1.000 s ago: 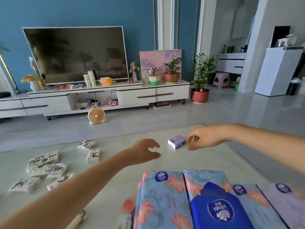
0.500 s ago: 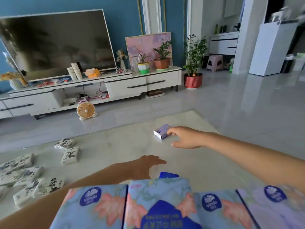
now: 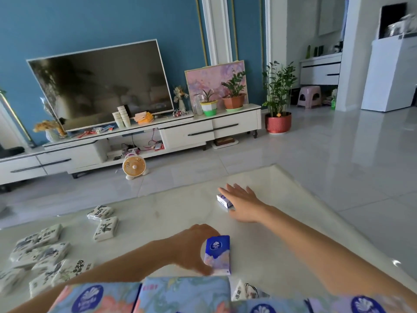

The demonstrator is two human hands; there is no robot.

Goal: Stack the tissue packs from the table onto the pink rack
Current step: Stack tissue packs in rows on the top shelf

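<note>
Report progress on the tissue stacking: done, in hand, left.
Done: cannot tell; no pink rack in view. In hand: left hand grips a blue pack; right hand rests flat on a purple pack. Left: many white printed packs lie scattered on the table.

Bare marble runs down the middle of the table (image 3: 171,206), a wide lane between the two white packs (image 3: 102,220) and the right hand (image 3: 242,201), which lies flat over a small pack (image 3: 222,201). A heap of white packs (image 3: 38,251) crowds the left side. Big flowered packs (image 3: 180,294) wall the near edge, and just behind them the left hand (image 3: 191,249) grips an upright blue pack (image 3: 217,254). Between the forearms the marble lies open.
</note>
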